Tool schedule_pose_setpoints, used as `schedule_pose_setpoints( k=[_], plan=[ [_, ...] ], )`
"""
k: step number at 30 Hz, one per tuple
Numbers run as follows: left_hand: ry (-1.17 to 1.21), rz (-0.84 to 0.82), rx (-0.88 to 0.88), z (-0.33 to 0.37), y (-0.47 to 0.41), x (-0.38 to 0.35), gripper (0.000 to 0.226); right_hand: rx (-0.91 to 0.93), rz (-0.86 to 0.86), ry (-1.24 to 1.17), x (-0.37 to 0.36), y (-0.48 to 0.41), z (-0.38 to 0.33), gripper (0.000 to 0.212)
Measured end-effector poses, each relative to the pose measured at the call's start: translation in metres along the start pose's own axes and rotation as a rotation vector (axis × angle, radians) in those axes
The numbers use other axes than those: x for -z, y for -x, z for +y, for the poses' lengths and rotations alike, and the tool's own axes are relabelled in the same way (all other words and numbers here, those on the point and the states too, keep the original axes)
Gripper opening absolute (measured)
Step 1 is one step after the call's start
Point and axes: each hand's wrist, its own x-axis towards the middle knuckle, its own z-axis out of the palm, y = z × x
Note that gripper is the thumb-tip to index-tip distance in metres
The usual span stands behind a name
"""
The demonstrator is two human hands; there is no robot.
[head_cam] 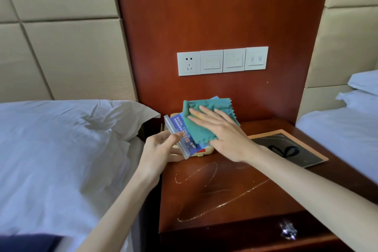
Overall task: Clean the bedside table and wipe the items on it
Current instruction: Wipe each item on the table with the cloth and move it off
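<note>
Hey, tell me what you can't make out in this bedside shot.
All in the head view:
The sign: print mostly covered by the cloth and right hand; the rest is too small to read.
The beige box: mostly hidden under the sign and left hand; what it is stays unclear.
The drawer knob: blurred.
The switches: markings too faint.
</note>
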Motion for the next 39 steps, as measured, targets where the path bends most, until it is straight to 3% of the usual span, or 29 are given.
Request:
schedule_pose_setpoints(
  k=[5,15,25,32,39],
  plan=[
    [-0.045,-0.01,0.015,0.0,-0.001,0.003,0.013,-0.085,-0.011,-0.014,0.0,-0.003,0.003,0.074],
    [0.008,-0.023,0.059,0.005,-0.002,0.007,0.023,0.136,-0.057,0.067,-0.013,0.006,-0.021,0.063],
    [0.047,0.053,0.093,0.0,-0.006,0.009,0.028,0.192,-0.127,0.05,-0.006,0.024,-0.002,0.075],
    [0.036,0.058,0.096,0.001,-0.007,0.011,0.026,-0.006,-0.037,-0.045,0.001,0.017,0.029,0.079],
    [-0.026,0.011,0.107,-0.002,-0.003,0.002,0.017,-0.305,0.105,-0.6,-0.005,0.012,0.04,0.06]
  ],
)
